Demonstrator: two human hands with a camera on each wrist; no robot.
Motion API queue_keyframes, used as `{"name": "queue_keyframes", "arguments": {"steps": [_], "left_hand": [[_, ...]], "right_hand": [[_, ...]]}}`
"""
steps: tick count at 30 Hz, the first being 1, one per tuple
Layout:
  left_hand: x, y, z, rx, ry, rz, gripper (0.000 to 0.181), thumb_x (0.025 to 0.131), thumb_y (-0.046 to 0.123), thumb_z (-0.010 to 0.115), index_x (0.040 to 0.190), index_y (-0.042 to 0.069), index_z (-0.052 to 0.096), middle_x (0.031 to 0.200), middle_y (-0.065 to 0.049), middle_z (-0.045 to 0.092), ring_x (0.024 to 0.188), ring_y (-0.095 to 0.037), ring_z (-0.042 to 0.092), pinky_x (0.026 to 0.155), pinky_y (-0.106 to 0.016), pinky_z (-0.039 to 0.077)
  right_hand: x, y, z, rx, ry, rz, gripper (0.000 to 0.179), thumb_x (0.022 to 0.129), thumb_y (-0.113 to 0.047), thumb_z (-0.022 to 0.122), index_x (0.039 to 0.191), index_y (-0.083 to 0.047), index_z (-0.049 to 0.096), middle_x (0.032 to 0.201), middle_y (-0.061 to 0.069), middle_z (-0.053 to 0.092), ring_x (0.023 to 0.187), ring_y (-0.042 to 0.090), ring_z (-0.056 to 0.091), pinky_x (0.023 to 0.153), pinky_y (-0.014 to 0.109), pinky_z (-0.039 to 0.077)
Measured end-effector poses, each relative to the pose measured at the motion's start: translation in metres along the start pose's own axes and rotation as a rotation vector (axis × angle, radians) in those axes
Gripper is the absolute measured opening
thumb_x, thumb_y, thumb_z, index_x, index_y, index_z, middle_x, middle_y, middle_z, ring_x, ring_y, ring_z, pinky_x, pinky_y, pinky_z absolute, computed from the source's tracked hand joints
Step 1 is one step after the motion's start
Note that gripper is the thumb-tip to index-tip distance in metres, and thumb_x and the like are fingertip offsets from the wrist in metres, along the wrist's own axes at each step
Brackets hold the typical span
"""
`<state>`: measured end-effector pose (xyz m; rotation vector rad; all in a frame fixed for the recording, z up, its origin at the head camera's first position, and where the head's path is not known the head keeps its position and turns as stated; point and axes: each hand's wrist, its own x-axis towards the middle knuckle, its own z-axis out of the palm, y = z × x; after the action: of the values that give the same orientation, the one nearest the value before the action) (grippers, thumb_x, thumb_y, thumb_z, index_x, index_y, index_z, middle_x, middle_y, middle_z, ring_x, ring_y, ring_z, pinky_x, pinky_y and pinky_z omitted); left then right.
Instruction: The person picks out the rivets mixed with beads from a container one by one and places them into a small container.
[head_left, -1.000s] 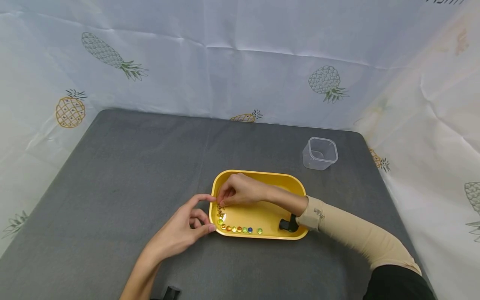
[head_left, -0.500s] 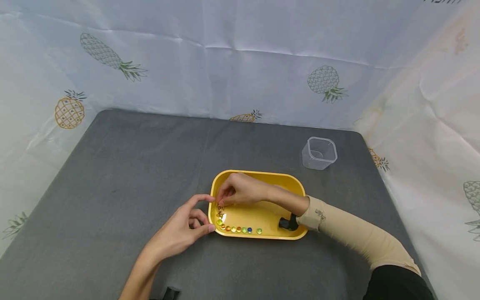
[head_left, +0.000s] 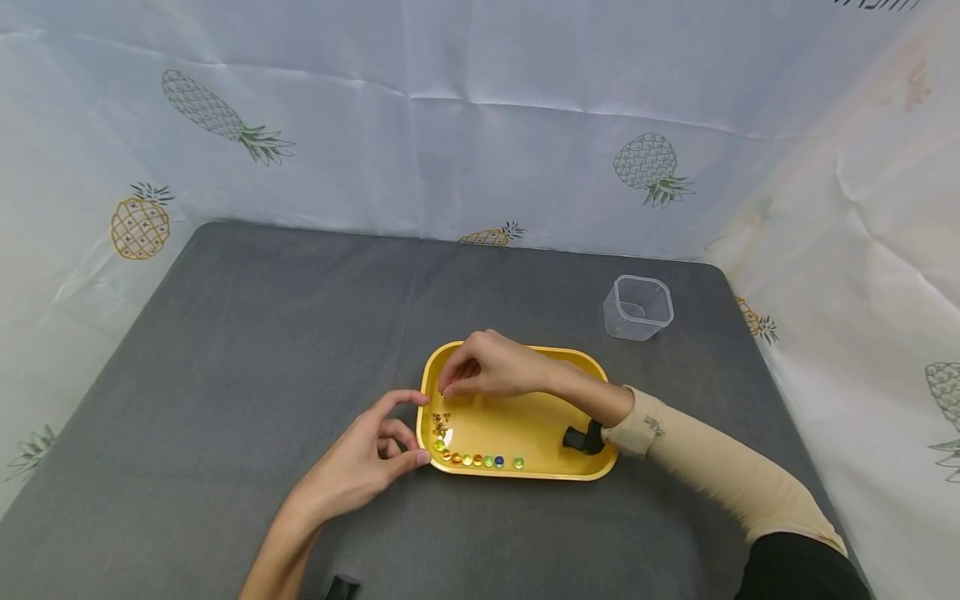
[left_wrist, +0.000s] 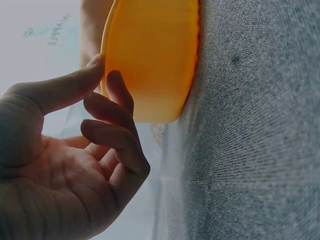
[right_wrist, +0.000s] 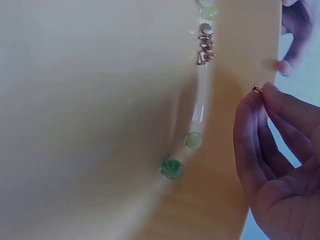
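Right hand [head_left: 495, 367] has risen away from the small brass-coloured pieces [head_left: 439, 424], one metal piece [right_wrist: 257, 89] pinched at its fingertips.
That piece is over the left end of the yellow tray [head_left: 525, 421]; the others lie inside along its left edge, toward the near-left corner. Glass marbles [head_left: 477, 460] line the near edge. Apart from the right, the left hand [head_left: 367, 450] touches the left edge, thumb and forefinger spread. Beyond the far-right corner stands a clear tub [head_left: 637, 310].
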<state>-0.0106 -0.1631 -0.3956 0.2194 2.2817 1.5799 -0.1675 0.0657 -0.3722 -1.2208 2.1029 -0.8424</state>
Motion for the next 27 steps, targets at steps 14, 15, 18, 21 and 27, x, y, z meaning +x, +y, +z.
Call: {"name": "queue_keyframes", "arguments": {"steps": [14,15,18,21,27], "left_hand": [[0.001,0.0,0.0,-0.015,-0.011,-0.009,0.064,0.098,0.013,0.081,0.153,0.01,0.047,0.089,-0.005,0.071,0.068,-0.01,0.06,0.064,-0.025,0.048],[0.001,0.0,0.0,-0.016,-0.011,-0.008,0.064,0.098,0.013,0.081,0.153,0.01,0.047,0.089,-0.005,0.071,0.068,-0.01,0.061,0.064,-0.025,0.048],[0.001,0.0,0.0,-0.016,-0.01,-0.004,0.064,0.098,0.013,0.081,0.152,0.01,0.047,0.089,-0.005,0.071,0.068,-0.01,0.061,0.065,-0.024,0.048],[0.001,0.0,0.0,-0.016,-0.008,-0.002,0.064,0.097,0.013,0.081,0.152,0.01,0.047,0.089,-0.005,0.071,0.068,-0.01,0.061,0.065,-0.024,0.048],[0.001,0.0,0.0,-0.023,-0.009,-0.005,0.064,0.098,0.013,0.081,0.152,0.01,0.047,0.089,-0.006,0.071,0.068,-0.01,0.06,0.065,-0.024,0.048]], "right_hand": [[-0.014,-0.004,-0.021,0.028,0.078,-0.016,0.012,0.1,-0.013,0.079,0.108,-0.006,0.084,0.101,0.006,0.084,0.089,0.013,0.077,0.086,0.024,0.063],[-0.015,-0.004,-0.023,0.032,0.084,-0.014,0.012,0.1,-0.013,0.079,0.108,-0.006,0.084,0.101,0.008,0.084,0.089,0.017,0.077,0.085,0.025,0.063],[-0.019,-0.004,-0.028,0.056,0.097,-0.006,0.012,0.101,-0.013,0.078,0.109,-0.005,0.083,0.101,0.012,0.083,0.088,0.028,0.077,0.082,0.027,0.063],[-0.024,-0.004,-0.034,0.074,0.113,0.003,0.012,0.101,-0.013,0.078,0.109,-0.007,0.083,0.102,0.013,0.083,0.09,0.035,0.078,0.083,0.027,0.063],[-0.034,-0.005,-0.046,0.088,0.184,0.024,0.012,0.1,-0.013,0.079,0.11,-0.008,0.084,0.105,0.014,0.083,0.095,0.035,0.078,0.087,0.027,0.064]]}}
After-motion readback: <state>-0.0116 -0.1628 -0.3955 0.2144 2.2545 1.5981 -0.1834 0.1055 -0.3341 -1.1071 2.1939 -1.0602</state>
